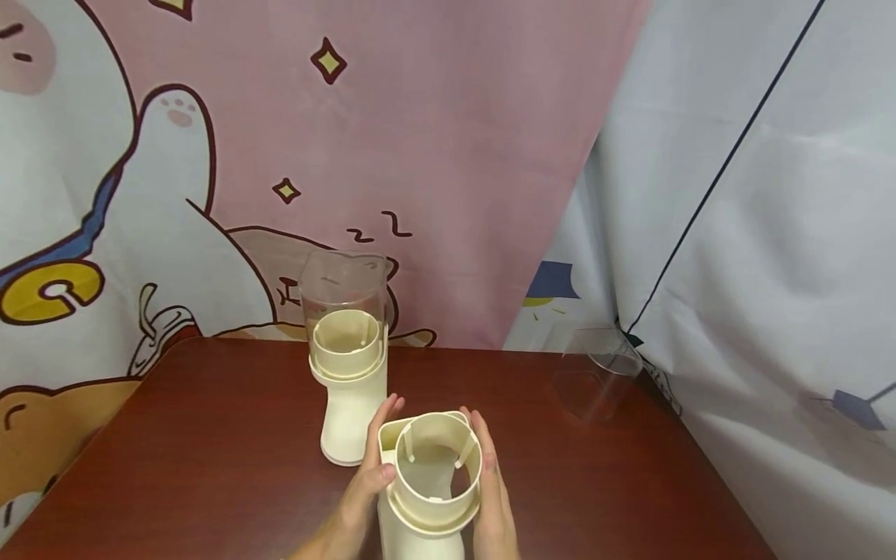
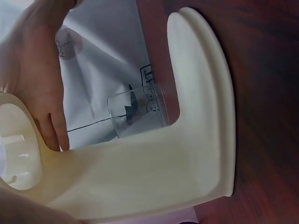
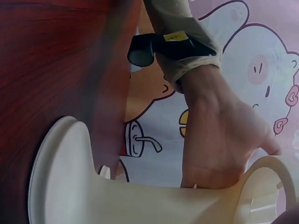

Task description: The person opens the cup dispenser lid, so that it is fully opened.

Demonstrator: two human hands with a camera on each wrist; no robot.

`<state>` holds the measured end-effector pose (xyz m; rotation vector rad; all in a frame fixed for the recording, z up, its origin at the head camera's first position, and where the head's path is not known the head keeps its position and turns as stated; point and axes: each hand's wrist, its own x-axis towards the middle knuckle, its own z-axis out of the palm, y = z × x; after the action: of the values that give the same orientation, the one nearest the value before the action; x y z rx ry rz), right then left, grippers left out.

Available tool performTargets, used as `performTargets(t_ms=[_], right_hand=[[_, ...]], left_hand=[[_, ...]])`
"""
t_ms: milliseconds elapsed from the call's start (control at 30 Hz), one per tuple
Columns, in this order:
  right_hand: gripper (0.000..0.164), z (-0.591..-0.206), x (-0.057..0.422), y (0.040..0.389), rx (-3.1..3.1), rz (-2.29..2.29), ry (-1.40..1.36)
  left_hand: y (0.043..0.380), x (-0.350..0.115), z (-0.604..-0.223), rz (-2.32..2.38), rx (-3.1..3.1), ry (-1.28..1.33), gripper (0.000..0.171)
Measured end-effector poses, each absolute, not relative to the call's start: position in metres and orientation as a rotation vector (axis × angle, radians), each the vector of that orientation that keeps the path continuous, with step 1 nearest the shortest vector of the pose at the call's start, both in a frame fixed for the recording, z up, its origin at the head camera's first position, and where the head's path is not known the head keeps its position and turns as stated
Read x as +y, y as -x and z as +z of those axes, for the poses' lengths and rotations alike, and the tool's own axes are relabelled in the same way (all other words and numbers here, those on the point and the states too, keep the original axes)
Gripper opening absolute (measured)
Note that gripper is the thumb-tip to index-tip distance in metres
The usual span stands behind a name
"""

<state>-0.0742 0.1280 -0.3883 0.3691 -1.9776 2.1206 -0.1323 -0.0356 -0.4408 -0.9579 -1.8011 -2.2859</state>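
Cream stand (image 1: 428, 519): well in from the far edge of the desk (image 1: 210, 435)
Left hand (image 1: 364, 479): we grip it between thumb and fingers
Right hand (image 1: 495, 498): our straight fingers press its side
Second stand (image 1: 353, 404): nearer that edge, clear tub (image 1: 343, 276) atop
Clear cylinder (image 1: 595, 373): far right corner

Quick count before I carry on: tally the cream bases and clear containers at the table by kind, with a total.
Cream bases: 2 (front base between the left hand and right hand; rear base standing behind)
Clear containers: 2 (upper container on the rear base; right container on the table)
Total: 4
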Motion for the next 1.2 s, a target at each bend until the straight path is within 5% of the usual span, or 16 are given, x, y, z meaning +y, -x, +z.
performTargets(t_ms=[567,1200], right_hand=[[0.053,-0.378,0.147,0.086,-2.204,2.059,-0.408],[0.056,-0.378,0.187,0.122,-2.053,2.036,-0.351]], left_hand=[[0.087,-0.026,-0.39,-2.498,-1.994,0.522,0.066],[0.13,0.036,-0.369,-2.428,-2.071,0.418,0.075]])
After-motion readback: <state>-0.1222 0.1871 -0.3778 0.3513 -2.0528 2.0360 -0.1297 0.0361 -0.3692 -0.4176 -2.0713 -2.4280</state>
